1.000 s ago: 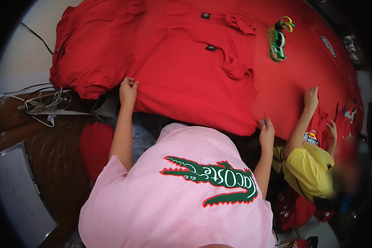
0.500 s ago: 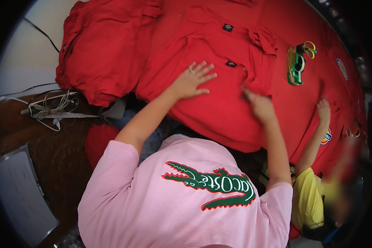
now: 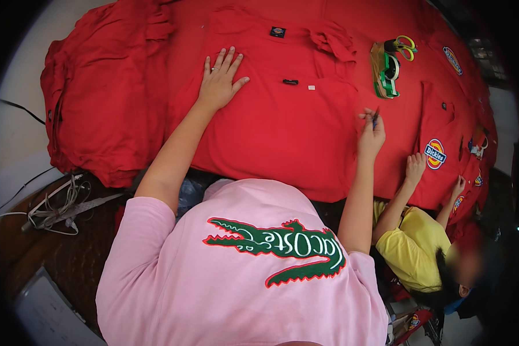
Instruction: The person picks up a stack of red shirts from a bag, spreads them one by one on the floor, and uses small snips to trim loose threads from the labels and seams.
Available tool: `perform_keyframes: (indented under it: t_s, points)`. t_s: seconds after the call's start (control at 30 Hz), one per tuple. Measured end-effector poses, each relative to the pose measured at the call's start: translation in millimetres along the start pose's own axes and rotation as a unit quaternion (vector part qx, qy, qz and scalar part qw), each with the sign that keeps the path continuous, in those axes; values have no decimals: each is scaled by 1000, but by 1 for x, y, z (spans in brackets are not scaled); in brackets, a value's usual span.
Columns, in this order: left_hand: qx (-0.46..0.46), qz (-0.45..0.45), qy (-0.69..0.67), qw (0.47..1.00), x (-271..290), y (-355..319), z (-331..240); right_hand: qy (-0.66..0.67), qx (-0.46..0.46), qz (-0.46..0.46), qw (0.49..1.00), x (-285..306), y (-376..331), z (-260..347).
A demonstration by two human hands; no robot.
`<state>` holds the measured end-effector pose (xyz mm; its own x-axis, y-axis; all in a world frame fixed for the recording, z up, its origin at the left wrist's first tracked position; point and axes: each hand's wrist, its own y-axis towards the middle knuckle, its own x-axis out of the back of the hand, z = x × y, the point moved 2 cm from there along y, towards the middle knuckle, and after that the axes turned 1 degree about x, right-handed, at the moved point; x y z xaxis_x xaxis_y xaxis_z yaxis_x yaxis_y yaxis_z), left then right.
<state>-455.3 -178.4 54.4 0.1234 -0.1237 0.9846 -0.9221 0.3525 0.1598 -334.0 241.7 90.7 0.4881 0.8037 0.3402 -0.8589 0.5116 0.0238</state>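
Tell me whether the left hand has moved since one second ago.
Yes. Judged against the green tape dispenser, the left hand has moved rightward and away from the pink shirt, and now lies spread on red fabric.

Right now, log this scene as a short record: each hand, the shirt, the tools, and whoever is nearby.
Left hand: palm down, fingers spread, on a red shirt
Right hand: near the shirt's right edge, holding a small tool, kind unclear
Shirt: spread out, dark neck label
Tools: green tape dispenser, yellow-handled scissors at its far end
Left side: heap of red cloth
Nearby: co-worker in yellow, to the right
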Motion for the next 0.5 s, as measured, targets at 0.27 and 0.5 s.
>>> perform_keyframes:
  t_s: [0.27,0.5]
  points:
    - [26,-6,-69,997,1,-3,-3,-279,42,-94,955,-25,12,-21]
    - [122,-83,-224,963,50,-130,17,-258,46,-21,965,41,-12,-41]
